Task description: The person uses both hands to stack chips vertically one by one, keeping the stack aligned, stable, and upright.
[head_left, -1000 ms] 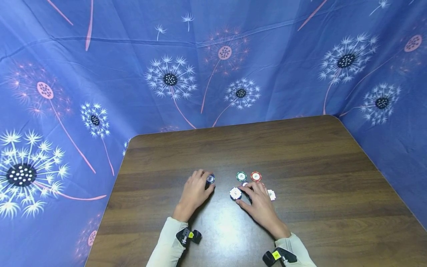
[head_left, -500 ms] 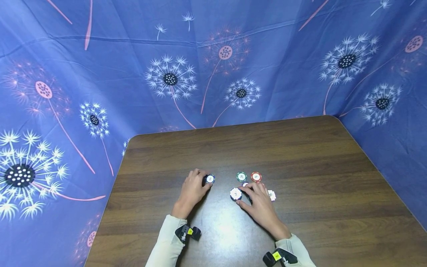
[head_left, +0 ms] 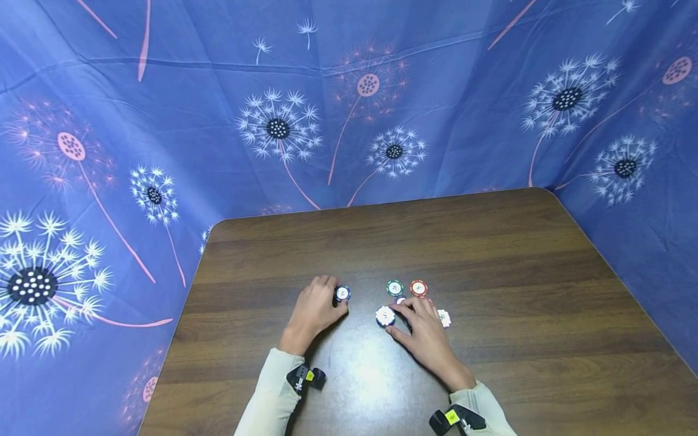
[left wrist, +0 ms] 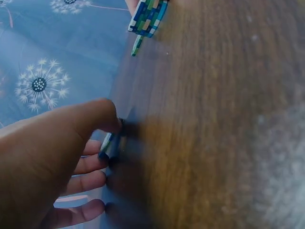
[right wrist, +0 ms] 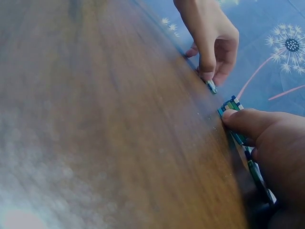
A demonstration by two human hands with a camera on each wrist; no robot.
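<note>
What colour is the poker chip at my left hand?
The poker chip has a blue rim and white centre, clearest in the head view.

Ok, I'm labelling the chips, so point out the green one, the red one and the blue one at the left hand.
Green chip (head_left: 395, 288), head view: white centre.
Red chip (head_left: 418, 288), head view: white centre.
Blue chip (head_left: 342, 293) at the left hand (head_left: 313, 310), head view: white centre.
</note>
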